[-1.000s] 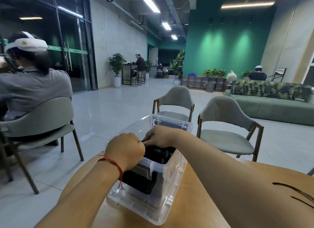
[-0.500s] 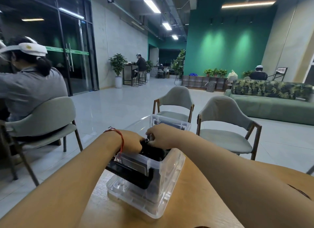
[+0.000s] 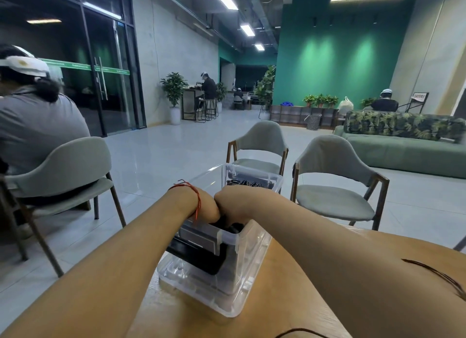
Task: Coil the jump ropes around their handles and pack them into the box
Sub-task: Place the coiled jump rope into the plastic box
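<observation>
Head view, starting at the left: a person in a grey shirt (image 3: 37, 126) sits with their back to you in a grey-green chair (image 3: 68, 166), a white band round the head. Behind them the glass doors (image 3: 111, 68) carry a green stripe with white writing, too small to read.

Your left hand (image 3: 203, 206), with a red string bracelet (image 3: 196, 196) on its wrist, reaches down into the clear plastic box (image 3: 227, 235) on the wooden table (image 3: 254, 322). Its knuckles touch those of your right hand (image 3: 237, 203), which goes in just beside it. The fingers of both hands are hidden below the rim among the black jump ropes (image 3: 201, 255). So you cannot tell how far either hand is closed, or whether it holds a rope or only presses on it. More black coils (image 3: 248, 183) lie at the box's far end, beyond your hands.

Past the table stand a second chair (image 3: 259, 146) and, to its right, a third chair (image 3: 332, 176). Farther right is a green sofa (image 3: 403, 158) with leaf-print cushions. Above it a framed sign (image 3: 419, 97) leans on a stand; its writing is too blurred to read.
</observation>
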`<state>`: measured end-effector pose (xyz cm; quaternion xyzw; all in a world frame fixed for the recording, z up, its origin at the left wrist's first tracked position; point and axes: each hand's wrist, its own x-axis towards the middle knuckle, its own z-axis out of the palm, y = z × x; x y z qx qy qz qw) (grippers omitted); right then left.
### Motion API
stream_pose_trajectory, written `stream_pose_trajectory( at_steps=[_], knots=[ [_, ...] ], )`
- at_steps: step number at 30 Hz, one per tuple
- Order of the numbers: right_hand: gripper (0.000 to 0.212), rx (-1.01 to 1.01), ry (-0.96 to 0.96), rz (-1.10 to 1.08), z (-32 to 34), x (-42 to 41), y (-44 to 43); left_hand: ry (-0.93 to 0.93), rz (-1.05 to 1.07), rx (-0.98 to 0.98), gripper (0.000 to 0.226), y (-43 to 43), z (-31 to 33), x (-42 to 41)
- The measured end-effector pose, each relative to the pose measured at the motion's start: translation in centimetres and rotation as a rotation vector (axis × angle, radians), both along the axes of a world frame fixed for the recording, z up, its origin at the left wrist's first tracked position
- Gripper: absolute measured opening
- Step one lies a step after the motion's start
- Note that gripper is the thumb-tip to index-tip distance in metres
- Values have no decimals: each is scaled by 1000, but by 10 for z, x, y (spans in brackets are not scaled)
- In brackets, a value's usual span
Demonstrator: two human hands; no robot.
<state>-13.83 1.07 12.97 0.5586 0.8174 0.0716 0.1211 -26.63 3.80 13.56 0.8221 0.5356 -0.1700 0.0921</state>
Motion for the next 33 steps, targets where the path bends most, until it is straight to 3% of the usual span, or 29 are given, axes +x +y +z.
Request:
stream_pose_trajectory(
  at_steps=[5, 10, 17, 23, 33],
  knots=[
    [32, -76, 164, -17, 9, 28, 0, -47, -50, 15, 29, -5, -3, 2],
    [28, 253, 243, -199, 16, 52, -2, -170, -25, 89, 27, -10, -1, -7],
    [40, 254, 211, -205, 19, 61, -17, -189, -22, 103, 32, -18, 6, -6],
    [41, 239, 250, -255, 28, 81, -35, -201, -29, 171, 60, -30, 27, 6],
    [39, 290, 306, -335, 45, 147, -88, -259, -169, 270, 39, -65, 48, 79]
  ],
)
